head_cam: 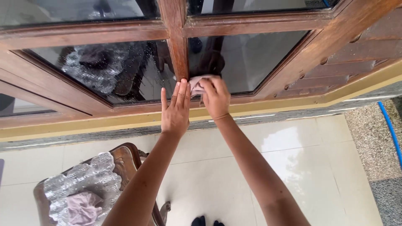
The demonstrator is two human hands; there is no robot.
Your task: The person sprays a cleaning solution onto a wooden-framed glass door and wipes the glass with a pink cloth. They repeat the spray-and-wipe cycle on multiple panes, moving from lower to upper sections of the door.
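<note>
Forearms reach up to the window: the left hand (176,109) lies flat and open on the wooden frame (178,54), while the right hand (215,98) bunches a pale cloth (197,83) against the mullion's foot. Wet, soapy glass (104,71) is slick, so the pressing hand could slip; smooth floor tiles (293,155) below gleam too.

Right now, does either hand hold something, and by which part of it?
The right hand holds a small pale pink cloth, bunched under its fingers, against the wooden window frame. The left hand holds nothing; it lies flat on the frame.
</note>
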